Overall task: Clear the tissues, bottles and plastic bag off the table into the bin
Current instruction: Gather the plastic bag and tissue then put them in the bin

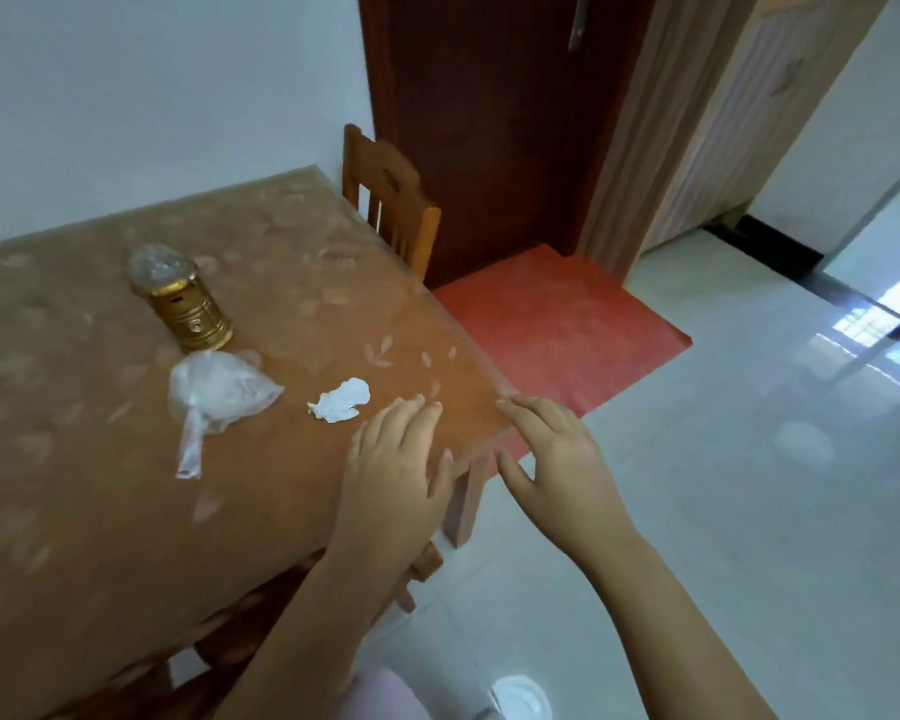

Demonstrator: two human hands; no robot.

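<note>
A crumpled white tissue [341, 401] lies on the brown patterned table [100, 511] near its right corner. Left of it rests a knotted clear plastic bag [219, 397] with its tail pointing toward me. My left hand [396, 470] hovers flat over the table just right of the tissue, fingers spread and empty. My right hand [552, 454] is open beside the table's corner, over the floor, holding nothing. No bottle and no bin can be seen.
A gold lantern with a clear dome [178, 298] stands behind the bag. A wooden chair [391, 200] sits at the table's far end before a dark red door [489, 122]. A red mat [557, 324] and pale tiled floor lie to the right.
</note>
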